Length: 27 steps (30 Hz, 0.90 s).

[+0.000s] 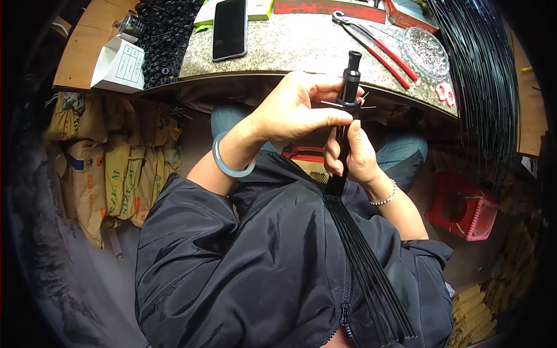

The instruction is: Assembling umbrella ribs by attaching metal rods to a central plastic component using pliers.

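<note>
In front of my lap stands a black umbrella frame (pixel 350 87), nearly upright, with a flared tip at its top. Thumb and fingers of my left hand (pixel 290 110) are closed around its collar, where a few thin metal wires stick out sideways. Just below, my right hand (pixel 355 153) wraps the shaft and the folded parts along it. From the lower end, long thin black ribs (pixel 371 267) fan down over my dark jacket (pixel 249 278). My left fingertips partly hide behind the collar.
On the speckled worktop (pixel 290 46) beyond lie a phone (pixel 230 29), red-handled pliers (pixel 377 52), a glass dish (pixel 426 53) and pink scissor handles (pixel 445 93). Small black parts (pixel 168 40) and a white box (pixel 119 64) sit left; black rods (pixel 481 75) hang right. A red basket (pixel 462 206) stands below.
</note>
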### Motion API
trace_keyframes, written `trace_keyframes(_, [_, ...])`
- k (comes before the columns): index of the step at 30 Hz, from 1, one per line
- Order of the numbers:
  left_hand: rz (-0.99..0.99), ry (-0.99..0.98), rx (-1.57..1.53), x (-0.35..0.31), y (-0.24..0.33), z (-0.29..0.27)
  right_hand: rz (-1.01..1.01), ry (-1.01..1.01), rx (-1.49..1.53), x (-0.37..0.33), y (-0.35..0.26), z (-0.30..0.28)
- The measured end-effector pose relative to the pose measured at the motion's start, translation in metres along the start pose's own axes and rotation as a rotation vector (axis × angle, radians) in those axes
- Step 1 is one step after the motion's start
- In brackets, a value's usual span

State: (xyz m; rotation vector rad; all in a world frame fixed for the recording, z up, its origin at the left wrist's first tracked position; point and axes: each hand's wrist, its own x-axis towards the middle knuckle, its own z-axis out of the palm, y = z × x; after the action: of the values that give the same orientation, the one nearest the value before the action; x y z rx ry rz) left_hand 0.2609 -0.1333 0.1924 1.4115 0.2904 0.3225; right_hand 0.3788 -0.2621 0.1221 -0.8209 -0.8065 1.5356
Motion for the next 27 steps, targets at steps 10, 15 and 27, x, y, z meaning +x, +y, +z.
trace_keyframes(10, [0.019, -0.055, -0.064, 0.007, -0.002, -0.006, -0.018, -0.057, 0.010, -0.002, -0.004, 0.000])
trace_keyframes(15, [0.114, -0.018, -0.115, 0.003, -0.010, -0.001, -0.048, -0.077, -0.047, -0.004, -0.006, -0.001])
trace_keyframes(27, [0.165, 0.029, -0.395, -0.014, -0.030, 0.030, -0.115, -0.163, -0.172, -0.017, -0.023, 0.010])
